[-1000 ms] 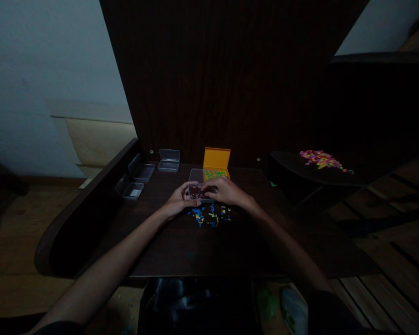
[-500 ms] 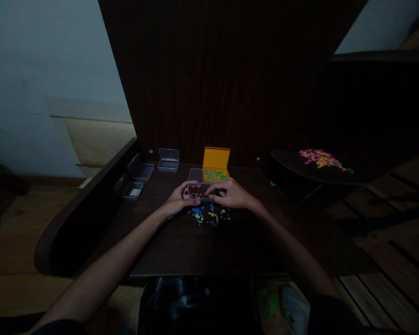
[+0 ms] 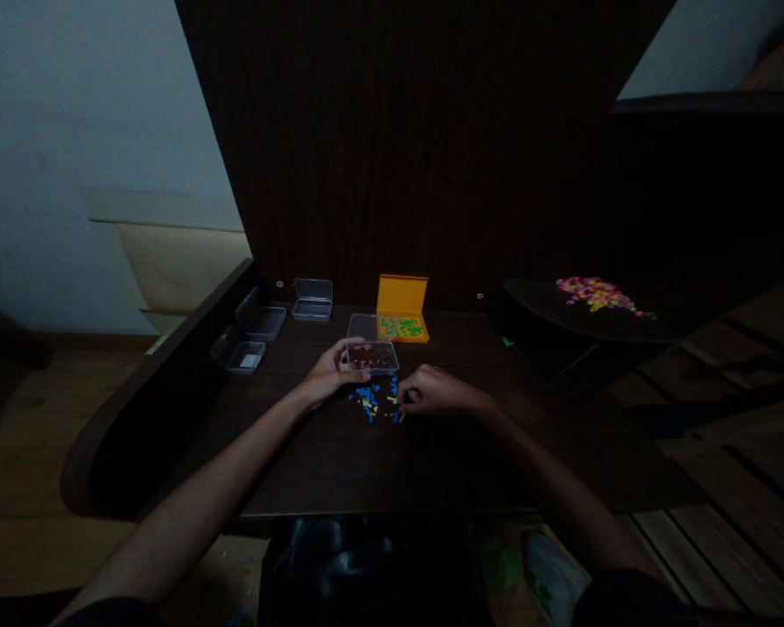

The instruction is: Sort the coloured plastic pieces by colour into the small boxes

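A small clear box (image 3: 374,357) with dark red pieces in it sits on the dark table (image 3: 340,461), its lid tipped back. My left hand (image 3: 330,376) grips the box's left side. A scatter of small blue and yellow pieces (image 3: 374,402) lies just in front of the box. My right hand (image 3: 431,394) rests on the right part of that scatter, fingers curled down and pinched onto the pieces. Behind the clear box stands an open orange box (image 3: 402,312) with green and yellow pieces inside.
Three more clear boxes sit at the back left: one (image 3: 314,300) closed, two (image 3: 262,320) (image 3: 243,355) open by the table's raised dark edge. A pile of pink and yellow pieces (image 3: 596,294) lies on a dark surface to the right. A dark wooden panel rises behind the table.
My right hand has left the clear box and dropped toward me onto the blue and yellow pieces. My left hand has stayed on the box.
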### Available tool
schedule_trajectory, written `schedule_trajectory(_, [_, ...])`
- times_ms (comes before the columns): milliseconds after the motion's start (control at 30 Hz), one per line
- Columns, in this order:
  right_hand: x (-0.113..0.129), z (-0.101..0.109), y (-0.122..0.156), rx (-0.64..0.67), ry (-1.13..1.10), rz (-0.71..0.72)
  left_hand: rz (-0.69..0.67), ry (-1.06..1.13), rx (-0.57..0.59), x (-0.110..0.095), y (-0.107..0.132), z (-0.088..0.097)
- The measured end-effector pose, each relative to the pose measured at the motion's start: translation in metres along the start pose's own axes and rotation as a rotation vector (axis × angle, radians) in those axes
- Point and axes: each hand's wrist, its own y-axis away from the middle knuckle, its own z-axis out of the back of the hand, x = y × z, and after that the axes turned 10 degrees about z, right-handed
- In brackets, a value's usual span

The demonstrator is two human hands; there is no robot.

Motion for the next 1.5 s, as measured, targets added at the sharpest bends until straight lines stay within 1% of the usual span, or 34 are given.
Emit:
schedule_trajectory(233, [0.010,-0.004,-0.005,0.046,0.087,-0.119,-0.003,0.009,0.008,0.000,0.001,-0.001])
schedule_trajectory(433, [0.014,-0.003,-0.007,0.070,0.098,-0.194,-0.012,0.008,0.023,-0.001,0.002,-0.001])
schedule_trajectory(600, [0.015,-0.003,-0.008,0.079,0.091,-0.154,-0.009,0.008,0.013,-0.002,0.002,-0.002])
schedule_trajectory(700, [0.013,0.000,-0.006,0.056,0.051,-0.087,-0.004,0.017,0.020,-0.003,0.002,-0.002])
schedule_trajectory(800, [0.012,0.009,-0.003,0.015,-0.029,-0.007,-0.001,0.021,0.020,-0.003,0.003,-0.003])
schedule_trajectory(867, [0.013,0.017,-0.001,-0.037,-0.096,0.030,-0.002,0.016,0.025,-0.003,0.003,-0.003])
schedule_trajectory(967, [0.012,0.029,-0.002,-0.161,-0.176,0.058,-0.010,0.007,0.043,-0.001,0.002,-0.002])
schedule_trajectory(1033, [0.010,0.034,-0.006,-0.248,-0.182,0.065,-0.013,0.004,0.056,0.000,0.002,-0.002])
schedule_trajectory(1100, [0.006,0.037,-0.012,-0.296,-0.154,0.055,-0.012,0.004,0.064,0.001,0.001,-0.002])
schedule_trajectory(1167, [0.003,0.037,-0.019,-0.286,-0.120,0.031,-0.005,0.004,0.065,0.001,0.001,-0.003])
schedule_trajectory(1300, [-0.002,0.034,-0.031,-0.226,-0.077,-0.007,0.011,0.010,0.061,0.001,0.001,-0.004])
schedule_trajectory(1500, [-0.004,0.031,-0.035,-0.208,-0.058,-0.028,0.002,0.020,0.074,0.000,0.002,-0.004])
